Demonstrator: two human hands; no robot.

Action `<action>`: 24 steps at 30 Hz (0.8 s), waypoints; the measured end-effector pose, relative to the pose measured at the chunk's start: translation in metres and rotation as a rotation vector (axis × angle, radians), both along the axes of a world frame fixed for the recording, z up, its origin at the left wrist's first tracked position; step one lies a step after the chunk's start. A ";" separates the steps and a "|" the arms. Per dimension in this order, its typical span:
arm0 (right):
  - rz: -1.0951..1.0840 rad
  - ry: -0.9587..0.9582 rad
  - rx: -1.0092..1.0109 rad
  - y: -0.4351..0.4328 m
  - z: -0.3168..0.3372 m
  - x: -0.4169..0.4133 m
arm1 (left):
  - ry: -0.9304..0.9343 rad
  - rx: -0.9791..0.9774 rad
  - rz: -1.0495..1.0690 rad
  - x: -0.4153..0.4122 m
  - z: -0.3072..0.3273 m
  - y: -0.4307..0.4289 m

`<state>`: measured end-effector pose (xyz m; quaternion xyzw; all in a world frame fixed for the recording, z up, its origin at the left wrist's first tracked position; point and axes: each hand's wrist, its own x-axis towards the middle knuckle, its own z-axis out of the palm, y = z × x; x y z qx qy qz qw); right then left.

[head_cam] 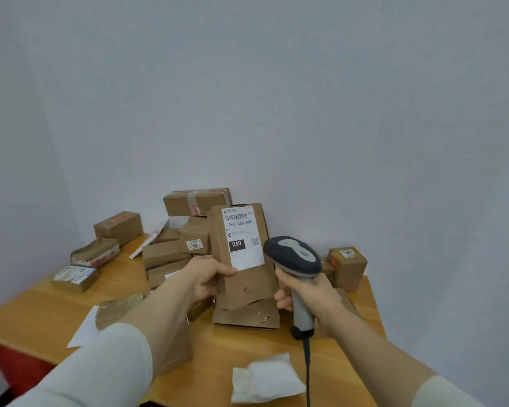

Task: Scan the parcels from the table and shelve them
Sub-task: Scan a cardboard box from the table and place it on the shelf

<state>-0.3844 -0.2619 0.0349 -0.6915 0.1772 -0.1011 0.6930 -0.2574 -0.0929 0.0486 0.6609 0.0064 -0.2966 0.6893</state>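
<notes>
My left hand [207,277] grips a tall cardboard parcel [252,286] upright above the wooden table [41,312], thumb on its front face. A white shipping label [241,237] with a barcode and "060" faces me. My right hand [309,298] holds a grey barcode scanner [293,255] by its handle, its head just right of the label and close to the parcel. The scanner's black cable [307,374] hangs down over the table.
Several cardboard parcels [197,201] are piled at the back of the table and along its left side. A small box [348,267] sits at the right rear. A flat box [247,317] lies under the held parcel. A white padded bag [266,378] lies near the front edge.
</notes>
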 end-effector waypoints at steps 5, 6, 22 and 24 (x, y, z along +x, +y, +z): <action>0.019 0.029 0.076 0.011 0.004 0.009 | -0.043 0.083 0.012 0.004 -0.004 0.007; 0.022 0.034 0.089 0.013 0.004 0.010 | -0.051 0.098 0.020 0.005 -0.005 0.008; 0.031 0.067 0.125 0.024 0.016 0.017 | -0.072 0.219 0.168 0.023 -0.020 0.019; 0.034 0.054 0.126 0.024 0.018 0.016 | -0.072 0.219 0.162 0.025 -0.021 0.019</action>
